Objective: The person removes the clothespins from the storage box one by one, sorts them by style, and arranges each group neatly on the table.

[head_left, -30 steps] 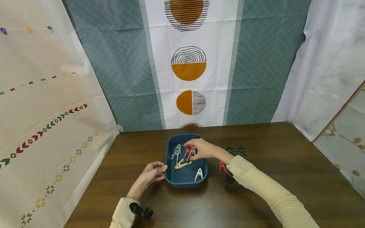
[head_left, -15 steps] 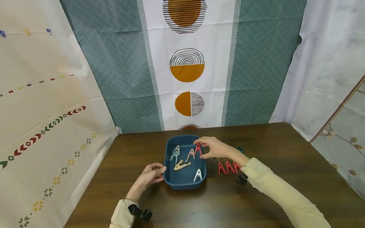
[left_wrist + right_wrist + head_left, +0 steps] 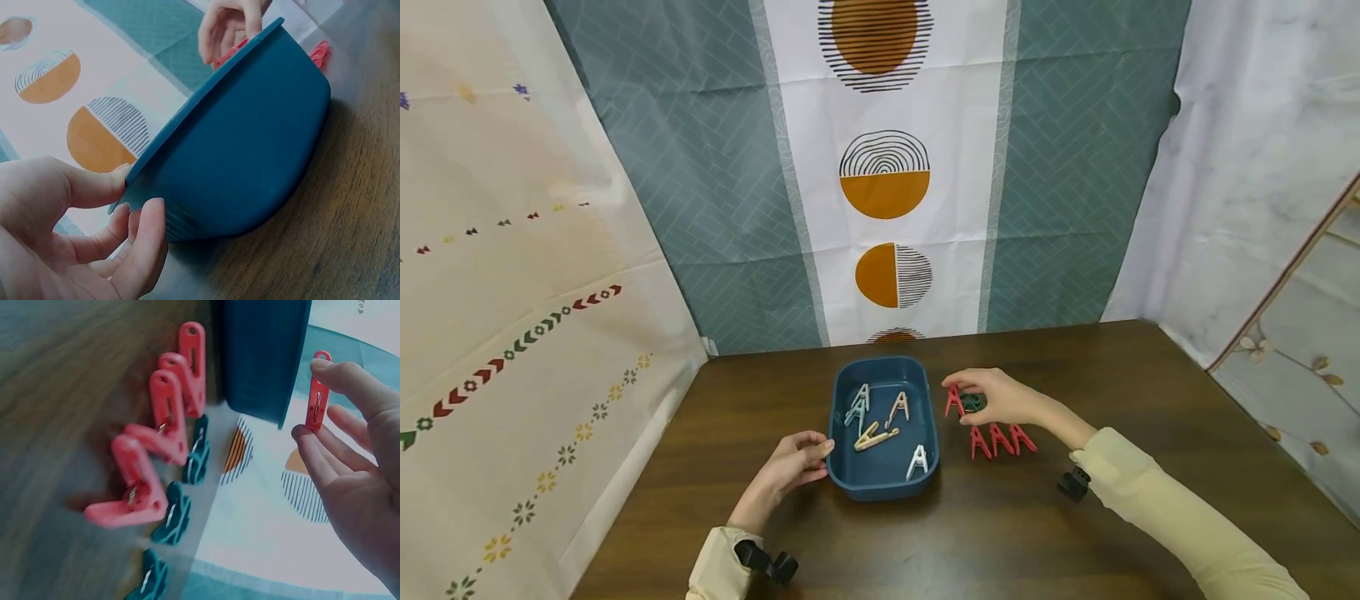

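Note:
My left hand point(image 3: 793, 462) pinches the left rim of a blue plastic tub point(image 3: 883, 493), thumb on the edge and fingers under it. To the right of the tub, above the table, my right hand point(image 3: 1006, 397) holds a red clothespin point(image 3: 317, 394) between thumb and fingertips. Inside the tub lie a white clothespin point(image 3: 918, 460), a yellow one point(image 3: 876, 437), a pale pink one point(image 3: 898, 407) and a couple of pale grey-blue ones point(image 3: 856, 412). Three red clothespins point(image 3: 167, 412) rest in a row on the tabletop just below the right hand.
Behind the red row are several dark green clothespins point(image 3: 172, 515), mostly hidden by the right hand in the head view. The brown wooden table point(image 3: 880, 550) meets a patterned curtain point(image 3: 887, 196) at the back and hanging cloths on both sides.
The right hand has lifted a red clothespin out of the tub and carried it rightward past the rim. The left hand stays on the tub, which has not visibly moved.

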Demonstrator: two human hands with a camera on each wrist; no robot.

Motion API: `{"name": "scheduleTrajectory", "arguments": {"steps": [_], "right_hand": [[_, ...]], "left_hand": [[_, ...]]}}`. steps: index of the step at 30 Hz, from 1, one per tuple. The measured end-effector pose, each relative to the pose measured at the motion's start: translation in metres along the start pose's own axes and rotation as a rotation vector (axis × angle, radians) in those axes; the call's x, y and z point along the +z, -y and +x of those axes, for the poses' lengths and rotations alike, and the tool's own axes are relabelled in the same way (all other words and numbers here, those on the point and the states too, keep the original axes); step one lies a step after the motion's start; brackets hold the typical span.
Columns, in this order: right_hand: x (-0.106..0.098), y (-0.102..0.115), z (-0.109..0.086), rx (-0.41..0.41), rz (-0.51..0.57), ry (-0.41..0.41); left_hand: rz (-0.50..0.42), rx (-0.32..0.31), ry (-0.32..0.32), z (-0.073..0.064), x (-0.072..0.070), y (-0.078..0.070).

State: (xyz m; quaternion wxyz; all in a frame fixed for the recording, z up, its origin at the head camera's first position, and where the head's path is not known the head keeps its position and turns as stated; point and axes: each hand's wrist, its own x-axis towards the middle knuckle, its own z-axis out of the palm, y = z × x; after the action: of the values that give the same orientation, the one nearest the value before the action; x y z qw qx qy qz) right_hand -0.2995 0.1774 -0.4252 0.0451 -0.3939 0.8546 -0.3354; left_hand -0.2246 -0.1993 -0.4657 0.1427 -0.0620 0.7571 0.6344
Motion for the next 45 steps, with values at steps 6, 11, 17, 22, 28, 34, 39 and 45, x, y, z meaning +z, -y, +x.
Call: {"name": "scheduleTrajectory", "arguments": {"steps": [6, 11, 17, 22, 28, 34, 39, 45], "right_hand": [[-0.006, -0.01, -0.017, 0.042, 0.009, 0.004], [-0.015, -0.019, -0.03, 0.054, 0.016, 0.0], [-0.021, -0.03, -0.048, 0.096, 0.025, 0.029], [-0.024, -0.042, -0.064, 0.154, 0.047, 0.054], [-0.029, -0.053, -0.081, 0.177, 0.042, 0.066], [-0.033, -0.061, -0.097, 0.197, 0.07, 0.095], [-0.034, -0.066, -0.107, 0.213, 0.081, 0.115], [-0.032, -0.069, -0.108, 0.217, 0.07, 0.136]], "left_hand": [[-0.006, -0.006, 0.013, 0.0, 0.0, 0.002], [-0.01, 0.0, 0.015, 0.002, -0.001, 0.0], [-0.007, -0.013, 0.018, 0.004, -0.001, 0.002], [-0.002, -0.015, 0.009, 0.004, 0.0, 0.003], [-0.012, -0.011, 0.02, 0.001, 0.0, 0.002], [-0.021, -0.003, 0.018, 0.001, 0.001, 0.003], [-0.022, 0.0, 0.014, 0.002, 0.002, 0.003], [-0.027, 0.009, 0.034, 0.002, -0.001, 0.001]]}}
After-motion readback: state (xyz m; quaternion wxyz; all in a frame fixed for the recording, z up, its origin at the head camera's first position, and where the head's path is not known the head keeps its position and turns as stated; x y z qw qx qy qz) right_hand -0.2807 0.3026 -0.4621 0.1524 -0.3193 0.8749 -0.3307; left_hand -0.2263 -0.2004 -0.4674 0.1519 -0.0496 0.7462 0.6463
